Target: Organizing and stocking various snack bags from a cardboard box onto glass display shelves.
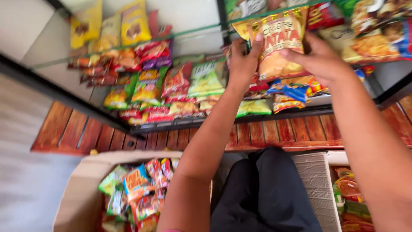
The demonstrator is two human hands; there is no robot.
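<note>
Both of my hands hold one yellow and red snack bag (280, 43) up at the edge of a glass shelf (128, 43). My left hand (243, 60) grips its left side with the thumb on the front. On the other side, my right hand (317, 58) has its fingers closed over the right edge. Other snack bags (373, 30) lie on the same shelf to the right. Below it, a lower shelf (180, 122) carries several green, red and yellow snack packets (171, 90).
An open cardboard box (81, 189) with several snack packets (137, 189) stands on the floor at lower left. A second box (349, 197) of packets is at lower right. My dark trousers (262, 193) show between them. Red wooden panelling (279, 133) runs under the shelves.
</note>
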